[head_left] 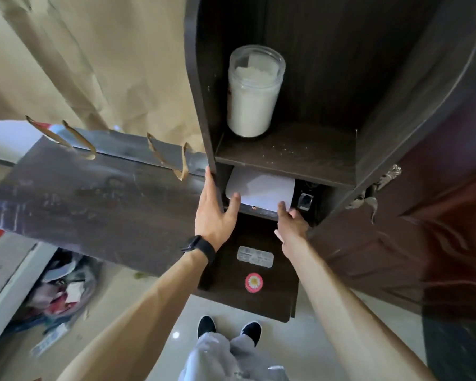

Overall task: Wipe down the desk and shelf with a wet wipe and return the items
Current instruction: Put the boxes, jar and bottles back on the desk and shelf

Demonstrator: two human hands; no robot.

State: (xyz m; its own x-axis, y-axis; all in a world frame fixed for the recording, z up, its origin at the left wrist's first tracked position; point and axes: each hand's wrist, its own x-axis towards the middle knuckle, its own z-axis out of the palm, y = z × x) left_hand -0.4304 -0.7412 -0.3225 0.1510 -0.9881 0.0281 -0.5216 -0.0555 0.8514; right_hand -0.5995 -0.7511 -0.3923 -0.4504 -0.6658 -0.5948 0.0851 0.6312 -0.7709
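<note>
A dark wooden shelf unit (286,155) stands beside a dark desk top (94,199). On the upper shelf sits a clear jar (253,89) filled with white grains. In the compartment below lies a white sheet or box (261,189). My left hand (216,213), with a black watch on the wrist, rests flat against the unit's side panel, its thumb touching the white thing's left corner. My right hand (290,224) reaches to the front right edge of the white thing with fingers on it. No wet wipe is visible.
A small dark device (304,200) sits right of the white thing. The lowest shelf holds a blister pack (254,256) and a round red tin (254,282). A brown door (437,229) stands right. Bags and clutter (58,290) lie under the desk. Beige curtain behind.
</note>
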